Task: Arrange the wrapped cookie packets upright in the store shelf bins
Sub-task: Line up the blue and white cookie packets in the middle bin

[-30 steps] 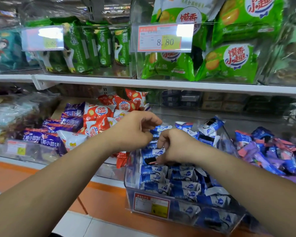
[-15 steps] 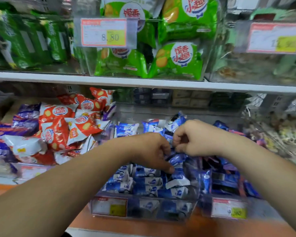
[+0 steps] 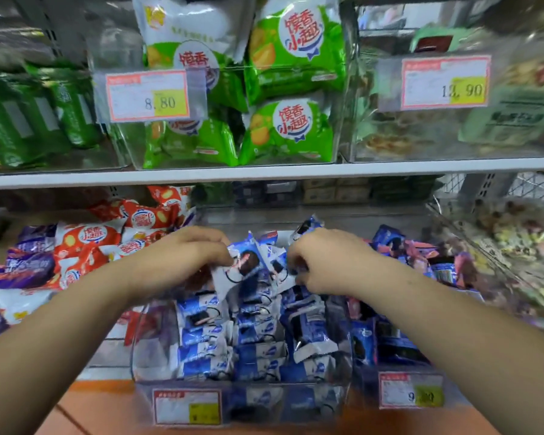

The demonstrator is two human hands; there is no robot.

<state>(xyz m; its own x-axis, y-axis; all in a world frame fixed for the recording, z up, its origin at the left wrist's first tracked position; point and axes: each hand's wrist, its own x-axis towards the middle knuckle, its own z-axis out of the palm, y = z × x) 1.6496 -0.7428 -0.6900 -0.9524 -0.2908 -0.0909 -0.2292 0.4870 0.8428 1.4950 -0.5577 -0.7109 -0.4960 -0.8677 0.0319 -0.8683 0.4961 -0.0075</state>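
Packets: small blue-and-white crinkly wrapped cookie packets (image 3: 201, 337), standing in the clear plastic shelf bin (image 3: 145, 346).
Left hand (image 3: 182, 259): pinches one packet (image 3: 244, 263).
Right hand (image 3: 324, 262): fingers curled on a neighbouring packet (image 3: 278, 262).
Handling: probably light, slippery, crushable; hold the sealed edges.

Saw blue-and-white cookie packets (image 3: 258, 337) printed with dark sandwich biscuits, in a colourless clear bin (image 3: 139, 350). Noted orange-red and white snack packets (image 3: 88, 237), purple packets (image 3: 29, 271), and bright green bags (image 3: 291, 133) bearing yellow crackers and a white roundel with red lettering. Found white price tags (image 3: 148, 95) bordered red, each with a yellow patch.
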